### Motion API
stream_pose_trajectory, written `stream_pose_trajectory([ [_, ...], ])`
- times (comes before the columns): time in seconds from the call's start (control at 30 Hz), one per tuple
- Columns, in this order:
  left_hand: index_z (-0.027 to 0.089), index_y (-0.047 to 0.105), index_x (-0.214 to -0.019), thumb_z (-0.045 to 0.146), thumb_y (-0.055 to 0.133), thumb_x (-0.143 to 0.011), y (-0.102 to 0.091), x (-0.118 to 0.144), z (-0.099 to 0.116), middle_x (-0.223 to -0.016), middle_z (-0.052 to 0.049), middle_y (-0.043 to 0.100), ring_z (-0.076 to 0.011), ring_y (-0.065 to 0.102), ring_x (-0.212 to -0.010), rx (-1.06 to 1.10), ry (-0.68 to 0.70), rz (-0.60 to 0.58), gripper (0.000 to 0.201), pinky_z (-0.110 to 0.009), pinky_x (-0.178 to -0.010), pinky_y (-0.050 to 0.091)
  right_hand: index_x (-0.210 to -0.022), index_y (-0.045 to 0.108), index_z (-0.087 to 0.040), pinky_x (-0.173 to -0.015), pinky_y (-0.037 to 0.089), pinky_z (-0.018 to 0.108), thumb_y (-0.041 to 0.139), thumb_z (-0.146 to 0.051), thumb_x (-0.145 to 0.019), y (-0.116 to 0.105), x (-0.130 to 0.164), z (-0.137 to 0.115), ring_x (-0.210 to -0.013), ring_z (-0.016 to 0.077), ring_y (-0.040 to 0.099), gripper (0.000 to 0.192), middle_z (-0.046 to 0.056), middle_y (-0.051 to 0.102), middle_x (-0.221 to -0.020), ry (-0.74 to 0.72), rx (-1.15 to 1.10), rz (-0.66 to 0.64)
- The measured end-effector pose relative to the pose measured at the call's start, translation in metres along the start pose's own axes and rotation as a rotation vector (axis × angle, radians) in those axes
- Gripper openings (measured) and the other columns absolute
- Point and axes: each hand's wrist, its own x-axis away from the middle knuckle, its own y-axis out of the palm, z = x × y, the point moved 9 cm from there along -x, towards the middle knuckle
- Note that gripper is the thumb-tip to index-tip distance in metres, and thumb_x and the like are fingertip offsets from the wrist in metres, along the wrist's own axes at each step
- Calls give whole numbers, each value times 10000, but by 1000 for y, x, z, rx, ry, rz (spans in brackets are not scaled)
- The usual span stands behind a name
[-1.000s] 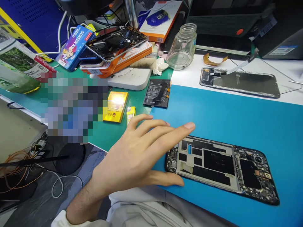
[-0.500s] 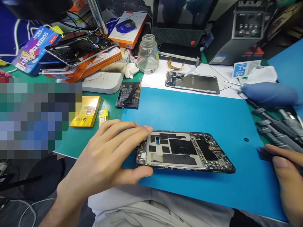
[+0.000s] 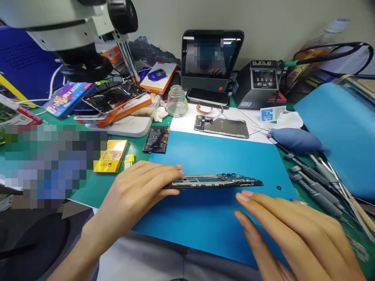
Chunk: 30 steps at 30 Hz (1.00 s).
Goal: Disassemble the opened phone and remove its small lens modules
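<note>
Phone frame (image 3: 205,182) was held nearly edge-on above blue mat (image 3: 187,230); left hand (image 3: 140,183) pinched its left end. Right hand (image 3: 295,230) hung part-open, empty, nearby. Judged light, stiff; exposed circuitry (image 3: 236,178) fragile, side rims safest hold.

Pale greyish wall (image 3: 164,17) behind a crowded green worktop (image 3: 86,187), dark floor (image 3: 75,233) lower left.
</note>
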Motion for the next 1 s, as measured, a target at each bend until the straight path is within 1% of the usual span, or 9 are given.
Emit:
stream_pose_trajectory([
  [0.13,176,737,-1221,223,668,-1132,-8,-8,8,-1163,-73,877,-189,845,-1052,106,13,109,122,-273,-977,598,-1404,738,-200,-1101,517,376,782,-145,-1036,15,-26,-14,-1151,227,733,375,36,801,-1284,-79,44,-33],
  [0.27,184,723,-1111,323,639,-1153,-15,-16,20,-982,-43,862,-166,815,-854,111,32,191,168,-274,-814,604,-1438,735,-249,-1126,503,381,795,-98,-1002,14,-31,-13,-1150,218,728,464,-7,801,-1300,-111,57,19],
  [0.43,167,710,-1008,363,679,-1126,-18,-27,34,-862,-36,826,-157,752,-732,123,85,244,231,-286,-705,559,-1456,737,-206,-1090,539,377,789,-190,-1024,7,-31,-23,-1129,208,726,436,2,780,-1357,-328,-5,80],
  [0.53,159,713,-1010,364,744,-1089,-20,-34,41,-839,-21,817,-147,728,-705,164,132,268,222,-289,-680,531,-1333,780,-284,-1018,587,395,838,-331,-1019,6,-37,-15,-1098,231,754,323,1,813,-1202,-120,-39,109],
  [0.63,161,724,-1033,374,825,-1034,-23,-39,43,-818,-1,806,-138,707,-688,229,127,287,236,-284,-670,518,-1248,786,-286,-950,623,436,886,-504,-971,4,-38,-10,-1087,288,768,366,37,803,-1073,129,-116,176],
  [0.77,164,731,-1159,353,869,-1003,-22,-37,38,-1020,-42,846,-164,769,-921,445,71,287,281,-275,-861,593,-1200,786,-268,-904,639,468,899,-567,-942,-2,-34,-9,-1066,324,770,411,62,780,-1026,234,-198,249],
  [0.87,180,726,-1244,240,820,-1044,-16,-32,35,-1147,-63,832,-179,768,-1108,522,6,311,229,-290,-997,601,-1150,792,-260,-892,630,476,926,-453,-937,-13,-29,-2,-1037,325,768,318,56,775,-1023,235,-170,295],
  [0.93,214,720,-1252,203,795,-1056,-13,-29,33,-1137,-49,818,-175,763,-1092,540,-54,365,210,-293,-975,611,-1110,789,-251,-907,614,446,926,-262,-930,-23,-22,4,-1000,279,757,227,33,776,-1026,220,-136,335],
  [1.0,242,715,-1224,198,791,-1058,-9,-28,31,-1105,-38,806,-179,766,-1045,590,-108,409,188,-305,-935,628,-1089,786,-235,-923,599,409,902,-74,-891,-30,-15,9,-955,225,739,280,12,780,-1027,198,-119,374],
])
